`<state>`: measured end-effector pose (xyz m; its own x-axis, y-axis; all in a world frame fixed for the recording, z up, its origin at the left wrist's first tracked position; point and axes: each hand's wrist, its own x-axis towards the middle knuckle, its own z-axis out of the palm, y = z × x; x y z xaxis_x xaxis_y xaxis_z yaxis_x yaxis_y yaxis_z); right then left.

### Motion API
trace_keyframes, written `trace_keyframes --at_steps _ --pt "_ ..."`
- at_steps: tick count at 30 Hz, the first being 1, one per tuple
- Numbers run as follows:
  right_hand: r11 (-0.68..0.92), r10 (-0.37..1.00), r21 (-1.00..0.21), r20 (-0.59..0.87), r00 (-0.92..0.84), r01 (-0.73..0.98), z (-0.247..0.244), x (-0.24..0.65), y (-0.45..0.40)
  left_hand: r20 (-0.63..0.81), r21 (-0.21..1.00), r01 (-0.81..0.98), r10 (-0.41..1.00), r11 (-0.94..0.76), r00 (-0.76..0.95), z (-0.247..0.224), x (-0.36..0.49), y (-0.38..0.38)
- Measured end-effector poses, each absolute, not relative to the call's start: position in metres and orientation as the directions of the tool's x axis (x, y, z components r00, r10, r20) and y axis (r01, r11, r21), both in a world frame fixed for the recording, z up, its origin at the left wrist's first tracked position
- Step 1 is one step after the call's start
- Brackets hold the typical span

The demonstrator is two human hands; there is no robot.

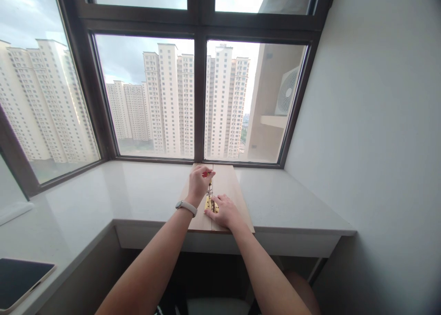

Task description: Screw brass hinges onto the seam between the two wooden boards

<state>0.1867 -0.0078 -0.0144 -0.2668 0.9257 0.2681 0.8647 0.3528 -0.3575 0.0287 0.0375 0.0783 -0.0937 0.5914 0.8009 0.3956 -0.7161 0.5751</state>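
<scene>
A pale wooden board (231, 181) lies on the white sill counter, with a seam running down its middle. My left hand (199, 182), wearing a watch with a light band, is closed in a pinch over the board's far part. A small red thing (205, 174) shows at its fingertips; its kind is too small to tell. Nearer me, my right hand (224, 211) bends thumb and fingers around a yellow piece with dark spots (207, 206), holding it against the board. Small dark and metallic bits (208, 191) show between the hands. My fingers cover part of the yellow piece.
The white counter (148, 191) runs along dark-framed windows (199, 99). A dark-screened tablet-like device (24, 280) lies at the lower left. A plain wall (372, 122) rises on the right. The counter's front edge (292, 231) is close to my forearms.
</scene>
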Motion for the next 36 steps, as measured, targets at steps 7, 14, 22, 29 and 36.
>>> trace_keyframes --at_steps 7,14,22,29,36 --pt "0.346 0.926 -0.353 0.276 -0.257 0.869 -0.0161 0.1861 -0.007 0.778 0.605 0.372 0.622 -0.704 -0.09 0.078 0.0269 0.039" --pt "0.356 0.922 -0.341 0.28 -0.267 0.87 -0.0145 0.186 -0.0085 0.789 0.587 0.389 0.61 -0.71 -0.076 0.0763 0.027 0.0355" --pt "0.335 0.932 -0.354 0.257 -0.253 0.873 -0.0173 0.1864 -0.0062 0.783 0.59 0.403 0.618 -0.7 -0.072 0.0756 0.0253 0.0408" --pt "0.346 0.929 -0.35 0.261 -0.264 0.871 -0.0154 0.1861 -0.0071 0.79 0.586 0.384 0.609 -0.714 -0.073 0.0741 0.0263 0.035" --pt "0.33 0.935 -0.36 0.25 -0.251 0.872 -0.0127 0.1855 -0.0095 0.798 0.57 0.405 0.6 -0.715 -0.064 0.0747 0.0266 0.0403"
